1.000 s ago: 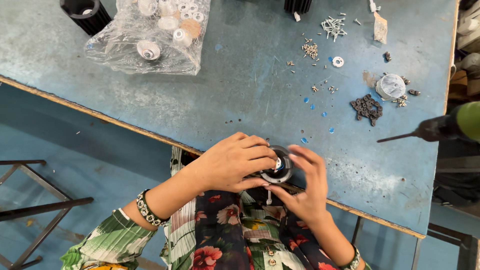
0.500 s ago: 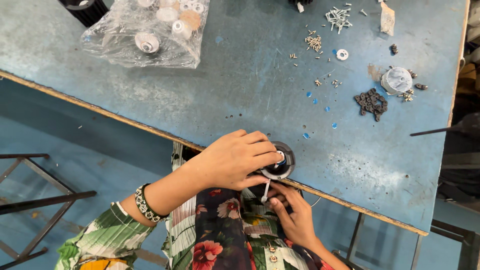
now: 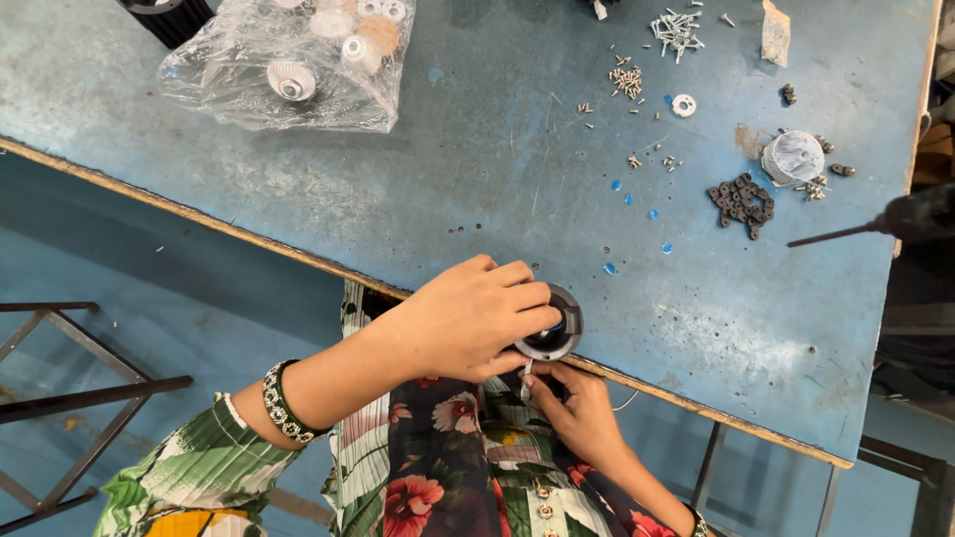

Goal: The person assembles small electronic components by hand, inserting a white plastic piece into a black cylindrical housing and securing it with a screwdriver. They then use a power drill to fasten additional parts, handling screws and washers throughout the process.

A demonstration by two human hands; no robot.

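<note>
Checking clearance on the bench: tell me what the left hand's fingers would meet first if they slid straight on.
The left hand points right; beyond the round black part it grips, only bare blue table, it seems.

The person wears a loose printed top. Its sleeve (image 3: pixel 189 477) on the left arm is green and white in leaf-like streaks, with a yellow-orange patch low down. The front of the garment (image 3: pixel 448 467) is dark, scattered with red and pink flowers and pale leaves, and a row of small round buttons (image 3: pixel 542 497) runs down a lighter striped placket. On the wrist behind the left hand (image 3: pixel 468 318) sits a dark bangle (image 3: pixel 284 403) studded with white beads. The right hand (image 3: pixel 577 408) is bare, with a thin band at its wrist, barely in view.
</note>
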